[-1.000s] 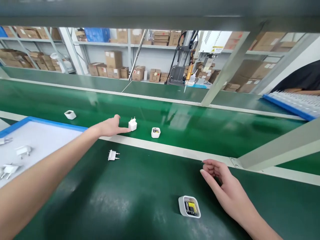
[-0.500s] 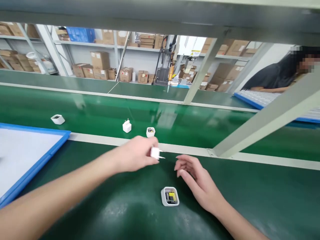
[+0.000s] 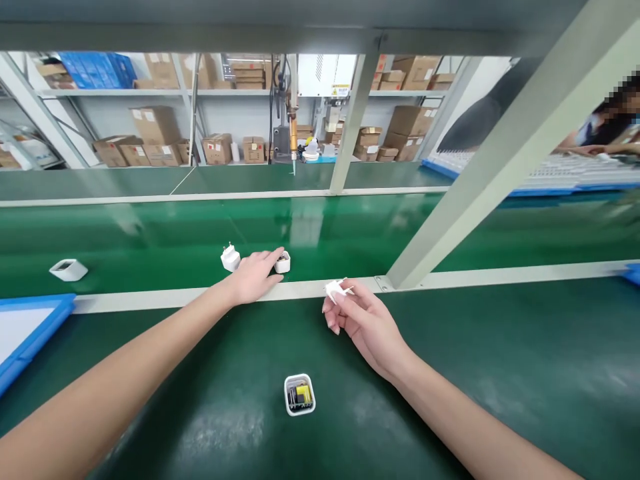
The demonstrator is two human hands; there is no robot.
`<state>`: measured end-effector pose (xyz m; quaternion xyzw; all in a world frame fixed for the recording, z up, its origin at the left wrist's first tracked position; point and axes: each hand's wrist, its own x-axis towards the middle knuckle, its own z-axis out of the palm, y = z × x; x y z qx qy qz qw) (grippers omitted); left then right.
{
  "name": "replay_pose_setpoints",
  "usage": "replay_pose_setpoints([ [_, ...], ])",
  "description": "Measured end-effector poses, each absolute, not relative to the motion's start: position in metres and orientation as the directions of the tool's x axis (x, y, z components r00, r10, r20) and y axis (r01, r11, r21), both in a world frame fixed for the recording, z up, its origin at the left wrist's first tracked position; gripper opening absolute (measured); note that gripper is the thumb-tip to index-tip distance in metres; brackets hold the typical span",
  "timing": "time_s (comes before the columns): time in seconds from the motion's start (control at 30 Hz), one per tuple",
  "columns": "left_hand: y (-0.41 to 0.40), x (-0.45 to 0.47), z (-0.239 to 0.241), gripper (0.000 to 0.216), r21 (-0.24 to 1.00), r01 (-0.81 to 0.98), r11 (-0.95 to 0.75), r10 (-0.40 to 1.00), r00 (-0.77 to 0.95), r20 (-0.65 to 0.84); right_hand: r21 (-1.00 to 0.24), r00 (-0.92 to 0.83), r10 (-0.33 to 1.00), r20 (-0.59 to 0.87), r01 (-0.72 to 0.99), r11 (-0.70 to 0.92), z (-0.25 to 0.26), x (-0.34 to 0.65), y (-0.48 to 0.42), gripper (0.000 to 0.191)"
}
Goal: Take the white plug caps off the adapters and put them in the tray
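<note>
My right hand (image 3: 367,327) pinches a white two-pin plug cap (image 3: 336,291) between thumb and fingers, above the bench's pale edge strip. My left hand (image 3: 257,275) reaches over that strip with fingers and thumb apart, beside a small white charger housing (image 3: 283,264) with parts inside. The fingers partly cover this housing; whether they touch it I cannot tell. Just left of that hand, a white charger with its pins up (image 3: 231,258) stands on the green belt. Nearer me, another open charger housing (image 3: 300,395) with a yellow part and circuitry inside sits on the dark green bench.
A white housing (image 3: 69,269) lies farther left on the belt (image 3: 165,240). At the left edge is a blue-rimmed tray (image 3: 37,333). A slanted metal post (image 3: 480,167) rises on the right. Boxes on shelves, a screwdriver-like machine (image 3: 293,127) and other people are beyond.
The plug cap has passed from my left hand to my right hand. My left hand has moved forward and left to the housing on the belt. The view has turned right.
</note>
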<state>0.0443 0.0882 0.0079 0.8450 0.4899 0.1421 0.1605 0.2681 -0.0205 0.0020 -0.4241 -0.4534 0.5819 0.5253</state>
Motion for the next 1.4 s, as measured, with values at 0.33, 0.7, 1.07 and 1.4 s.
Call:
replay_pose_setpoints([
  [0.33, 0.085, 0.088, 0.000, 0.031, 0.548, 0.652, -0.523, 0.837, 0.515, 0.187, -0.961, -0.096, 0.995, -0.002, -0.275, -0.029, 0.001, 0.271, -0.018, 0.032],
  [0.7, 0.013, 0.067, 0.007, 0.026, 0.760, 0.499, -0.415, 0.859, 0.490, 0.148, -0.969, -0.031, 0.975, 0.219, 0.108, 0.221, -0.002, 0.277, -0.023, 0.022],
  [1.07, -0.005, 0.070, -0.007, 0.023, 0.674, 0.591, -0.444, 0.848, 0.521, 0.102, -0.780, -0.305, 0.898, 0.316, 0.455, 0.429, 0.005, 0.270, -0.032, 0.009],
  [1.4, 0.000, 0.069, -0.008, 0.030, 0.724, 0.520, -0.453, 0.813, 0.574, 0.096, -0.647, -0.435, 0.839, 0.327, 0.543, 0.534, 0.014, 0.266, -0.032, 0.014],
])
